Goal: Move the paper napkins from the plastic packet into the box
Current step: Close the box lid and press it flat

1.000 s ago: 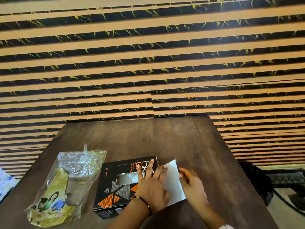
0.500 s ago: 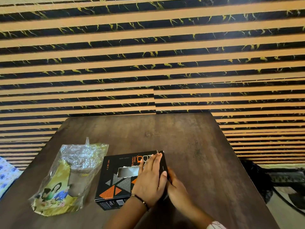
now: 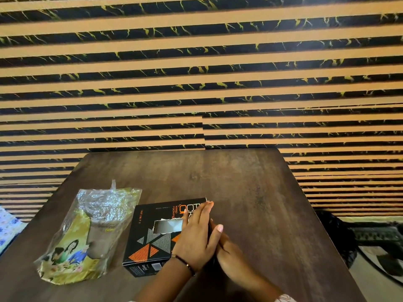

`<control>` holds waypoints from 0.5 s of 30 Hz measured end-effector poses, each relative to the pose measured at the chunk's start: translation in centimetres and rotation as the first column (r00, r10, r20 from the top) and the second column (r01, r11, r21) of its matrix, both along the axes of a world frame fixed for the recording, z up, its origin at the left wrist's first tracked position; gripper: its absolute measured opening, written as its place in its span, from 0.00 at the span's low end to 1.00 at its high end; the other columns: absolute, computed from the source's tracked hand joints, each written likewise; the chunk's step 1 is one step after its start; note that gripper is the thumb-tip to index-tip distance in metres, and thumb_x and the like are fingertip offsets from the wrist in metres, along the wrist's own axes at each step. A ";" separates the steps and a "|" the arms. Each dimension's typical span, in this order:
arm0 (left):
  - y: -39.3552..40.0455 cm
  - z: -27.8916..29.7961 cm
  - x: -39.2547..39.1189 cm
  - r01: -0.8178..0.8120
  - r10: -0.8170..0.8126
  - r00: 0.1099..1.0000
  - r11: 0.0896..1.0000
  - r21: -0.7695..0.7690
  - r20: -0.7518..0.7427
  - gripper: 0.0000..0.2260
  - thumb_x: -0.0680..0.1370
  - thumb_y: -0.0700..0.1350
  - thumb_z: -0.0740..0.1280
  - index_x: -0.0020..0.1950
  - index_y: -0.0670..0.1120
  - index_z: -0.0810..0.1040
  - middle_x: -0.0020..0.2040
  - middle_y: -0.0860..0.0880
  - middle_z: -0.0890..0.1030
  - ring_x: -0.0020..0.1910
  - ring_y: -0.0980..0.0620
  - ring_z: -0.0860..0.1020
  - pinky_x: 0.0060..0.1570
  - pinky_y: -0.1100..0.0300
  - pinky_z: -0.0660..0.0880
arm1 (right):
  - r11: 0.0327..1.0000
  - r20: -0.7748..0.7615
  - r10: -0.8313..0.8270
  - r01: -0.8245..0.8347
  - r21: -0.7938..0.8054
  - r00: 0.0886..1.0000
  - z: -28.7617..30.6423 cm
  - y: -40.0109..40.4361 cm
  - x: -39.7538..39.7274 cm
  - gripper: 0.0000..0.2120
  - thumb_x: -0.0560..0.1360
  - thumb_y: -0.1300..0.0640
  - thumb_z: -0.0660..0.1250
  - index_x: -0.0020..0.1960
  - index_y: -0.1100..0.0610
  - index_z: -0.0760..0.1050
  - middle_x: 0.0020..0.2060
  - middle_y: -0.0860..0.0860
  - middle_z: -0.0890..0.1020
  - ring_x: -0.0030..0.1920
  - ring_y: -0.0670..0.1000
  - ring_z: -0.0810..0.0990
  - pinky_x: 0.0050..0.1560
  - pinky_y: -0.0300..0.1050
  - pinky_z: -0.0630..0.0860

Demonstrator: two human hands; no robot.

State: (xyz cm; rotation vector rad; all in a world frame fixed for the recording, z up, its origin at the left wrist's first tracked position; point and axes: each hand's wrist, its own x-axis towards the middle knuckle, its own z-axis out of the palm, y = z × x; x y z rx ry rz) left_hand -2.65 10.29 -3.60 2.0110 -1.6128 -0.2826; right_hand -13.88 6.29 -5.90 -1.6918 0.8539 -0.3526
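**Q:** While the count is being done, what's actually laid out on the table (image 3: 250, 192)?

**A:** One black box (image 3: 150, 240), one plastic packet (image 3: 87, 234), two hands. The box is lying flat near the front edge, with a rough rectangular hole cut in its top; something white, probably napkin paper (image 3: 169, 225), can be seen through it. The packet is placed just to the left of the box, crinkled, yellow print at the bottom, and a pale stack can be made out inside it.

**Q:** Any writing that can be read?

**A:** "INFINITY" is printed along the box's left edge, "BODY SPRAY" and "keep rocking" near the top. Bigger orange letters are half covered. The packet text is too blurred.

**Q:** And the hands?

**A:** The left hand (image 3: 196, 238) is laid flat on the box's right part, fingers straight and together, nothing gripped; a thin bracelet (image 3: 185, 263) is worn at the wrist. The right hand (image 3: 229, 251) is pressed against the box's right side, mostly hidden behind the left, so its fingers can't be judged.
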 end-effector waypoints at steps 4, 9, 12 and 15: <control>0.9 0.6 0.7 -0.018 -0.006 0.986 0.990 -0.141 -0.164 0.26 0.76 0.60 0.48 0.72 0.53 0.56 0.72 0.55 0.62 0.72 0.63 0.55 0.74 0.49 0.54 | 0.917 -0.143 0.011 -0.067 -0.394 0.990 1.0 -0.1 0.3 0.28 0.79 0.51 0.54 0.76 0.51 0.47 0.76 0.47 0.52 0.75 0.45 0.51 0.73 0.38 0.50; 5.2 0.2 4.3 -0.218 0.221 0.975 0.957 -0.190 -0.004 0.25 0.76 0.58 0.50 0.70 0.50 0.64 0.71 0.52 0.67 0.73 0.59 0.56 0.73 0.49 0.49 | 0.627 -0.320 0.005 -0.252 -0.737 0.947 1.0 0.7 0.8 0.34 0.75 0.39 0.53 0.75 0.54 0.51 0.76 0.52 0.57 0.75 0.50 0.54 0.75 0.48 0.50; 7.6 -1.1 6.0 -0.392 0.403 0.904 0.914 -0.099 0.140 0.25 0.75 0.58 0.50 0.68 0.48 0.67 0.70 0.49 0.70 0.73 0.51 0.59 0.73 0.44 0.47 | 0.548 -0.405 0.007 -0.342 -0.763 0.914 0.3 1.1 1.6 0.34 0.75 0.37 0.51 0.73 0.56 0.56 0.74 0.53 0.62 0.74 0.53 0.58 0.72 0.51 0.51; 7.7 -1.8 5.7 -0.432 0.415 0.865 0.902 0.000 0.282 0.23 0.76 0.56 0.51 0.64 0.47 0.71 0.66 0.48 0.75 0.71 0.47 0.66 0.71 0.43 0.48 | 0.561 -0.466 0.008 -0.390 -0.730 0.885 0.0 1.0 1.9 0.34 0.75 0.35 0.45 0.74 0.55 0.57 0.74 0.52 0.63 0.74 0.52 0.59 0.69 0.49 0.51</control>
